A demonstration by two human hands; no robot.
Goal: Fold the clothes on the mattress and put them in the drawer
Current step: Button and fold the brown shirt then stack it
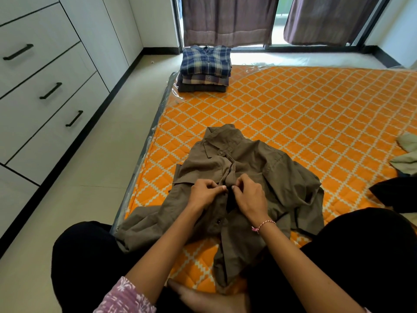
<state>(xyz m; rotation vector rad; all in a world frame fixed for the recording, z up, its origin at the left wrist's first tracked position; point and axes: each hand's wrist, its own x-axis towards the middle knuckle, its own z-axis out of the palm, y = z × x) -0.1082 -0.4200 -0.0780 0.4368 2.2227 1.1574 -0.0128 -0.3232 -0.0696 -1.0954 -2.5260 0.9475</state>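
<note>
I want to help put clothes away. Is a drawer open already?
No, every drawer in the white unit is shut flush, while both hands pinch the brown shirt.

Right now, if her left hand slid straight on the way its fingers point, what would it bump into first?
Almost at once, the right hand: the left hand points across the brown shirt placket toward it, fingertips nearly meeting, both pinching the fabric.

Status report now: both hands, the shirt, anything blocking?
Left hand and right hand pinch placket of olive-brown button shirt, unfolded on orange patterned mattress. Folded plaid stack waits. Nothing blocking.
</note>
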